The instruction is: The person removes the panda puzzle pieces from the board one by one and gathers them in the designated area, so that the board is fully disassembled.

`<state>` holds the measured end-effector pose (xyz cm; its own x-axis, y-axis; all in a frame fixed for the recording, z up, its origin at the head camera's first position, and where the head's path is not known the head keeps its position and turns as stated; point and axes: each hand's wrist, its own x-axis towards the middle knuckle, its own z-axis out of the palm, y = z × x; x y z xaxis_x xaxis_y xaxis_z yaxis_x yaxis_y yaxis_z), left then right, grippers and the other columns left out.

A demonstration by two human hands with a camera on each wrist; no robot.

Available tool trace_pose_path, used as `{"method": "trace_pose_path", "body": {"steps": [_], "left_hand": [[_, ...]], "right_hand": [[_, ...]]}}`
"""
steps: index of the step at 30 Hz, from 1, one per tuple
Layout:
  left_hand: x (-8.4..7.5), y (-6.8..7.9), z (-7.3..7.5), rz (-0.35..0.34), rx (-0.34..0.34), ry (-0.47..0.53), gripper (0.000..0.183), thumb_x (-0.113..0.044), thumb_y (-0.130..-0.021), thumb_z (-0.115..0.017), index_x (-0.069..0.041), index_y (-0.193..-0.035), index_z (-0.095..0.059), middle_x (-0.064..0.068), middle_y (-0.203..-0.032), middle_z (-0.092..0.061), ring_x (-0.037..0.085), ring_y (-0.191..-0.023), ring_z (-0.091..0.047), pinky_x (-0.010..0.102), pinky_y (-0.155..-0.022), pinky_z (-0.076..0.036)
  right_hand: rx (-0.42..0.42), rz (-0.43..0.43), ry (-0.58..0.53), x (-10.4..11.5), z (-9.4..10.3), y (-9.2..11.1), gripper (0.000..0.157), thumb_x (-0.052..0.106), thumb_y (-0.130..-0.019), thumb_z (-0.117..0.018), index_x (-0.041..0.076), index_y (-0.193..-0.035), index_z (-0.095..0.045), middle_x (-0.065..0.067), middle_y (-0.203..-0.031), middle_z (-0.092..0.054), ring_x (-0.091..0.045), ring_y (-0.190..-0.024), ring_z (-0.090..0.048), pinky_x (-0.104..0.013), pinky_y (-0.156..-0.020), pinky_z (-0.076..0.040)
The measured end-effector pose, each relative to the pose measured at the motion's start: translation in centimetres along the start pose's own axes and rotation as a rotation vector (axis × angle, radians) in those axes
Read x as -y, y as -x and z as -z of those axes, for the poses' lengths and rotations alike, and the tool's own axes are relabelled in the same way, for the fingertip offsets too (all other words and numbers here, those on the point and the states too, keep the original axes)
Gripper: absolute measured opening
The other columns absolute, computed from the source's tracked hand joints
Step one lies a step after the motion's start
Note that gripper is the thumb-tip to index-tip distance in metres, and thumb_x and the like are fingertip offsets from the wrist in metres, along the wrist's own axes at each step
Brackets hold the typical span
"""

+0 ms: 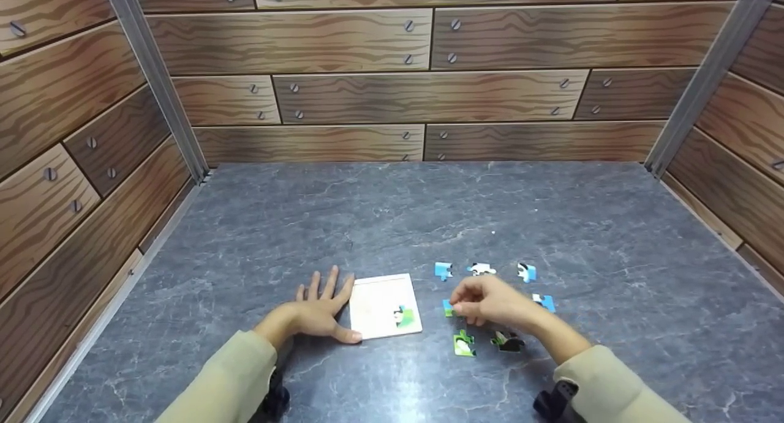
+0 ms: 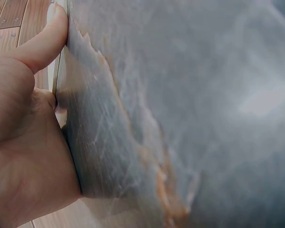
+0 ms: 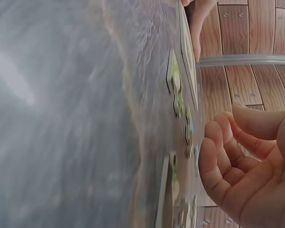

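A white square puzzle board (image 1: 373, 306) lies on the table, with one panda-and-green puzzle piece (image 1: 407, 317) in its lower right corner. My left hand (image 1: 321, 313) rests at the board's left side, fingers spread and thumb touching its lower left corner. My right hand (image 1: 490, 300) hovers among loose pieces, its fingers loosely bent over a blue-and-green puzzle piece (image 1: 448, 308). In the right wrist view, that hand (image 3: 251, 161) shows nothing between thumb and fingers, and stands apart from the green-edged puzzle piece (image 3: 173, 76) on the table.
Around the right hand lie a blue piece (image 1: 443, 270), a white-and-black piece (image 1: 482, 269), a blue-and-white piece (image 1: 527, 272), another blue piece (image 1: 546, 302), a green piece (image 1: 463, 343) and a dark piece (image 1: 508, 342). Wood-patterned walls (image 1: 349, 40) enclose the grey marbled table (image 1: 294, 209).
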<state>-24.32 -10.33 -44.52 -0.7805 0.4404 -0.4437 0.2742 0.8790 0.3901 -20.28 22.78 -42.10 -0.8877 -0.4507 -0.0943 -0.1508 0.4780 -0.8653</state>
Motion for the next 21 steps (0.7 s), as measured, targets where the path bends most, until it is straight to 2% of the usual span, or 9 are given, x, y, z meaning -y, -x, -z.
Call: {"method": "trace_pose_path", "body": {"steps": [6, 21], "left_hand": [[-0.6, 0.5, 0.4, 0.005, 0.010, -0.005, 0.119, -0.074, -0.065, -0.060, -0.022, -0.151, 0.004, 0.011, -0.152, 0.022, 0.035, -0.134, 0.025, 0.057, -0.104, 0.012], [0.2, -0.3, -0.2, -0.011, -0.014, -0.010, 0.124, -0.082, -0.059, -0.055, -0.025, -0.150, 0.007, 0.011, -0.151, 0.025, 0.036, -0.133, 0.027, 0.059, -0.103, 0.012]], "right_hand": [[0.009, 0.015, 0.014, 0.6, -1.1, -1.1, 0.016, 0.006, -0.085, -0.065, -0.005, -0.096, -0.063, -0.005, -0.080, -0.062, -0.016, -0.064, -0.057, -0.035, -0.060, -0.050], [0.051, -0.002, 0.011, 2.3, -3.6, -3.4, 0.017, 0.009, -0.087, -0.065, -0.004, -0.098, -0.064, -0.004, -0.079, -0.060, -0.015, -0.064, -0.056, -0.032, -0.057, -0.048]]}}
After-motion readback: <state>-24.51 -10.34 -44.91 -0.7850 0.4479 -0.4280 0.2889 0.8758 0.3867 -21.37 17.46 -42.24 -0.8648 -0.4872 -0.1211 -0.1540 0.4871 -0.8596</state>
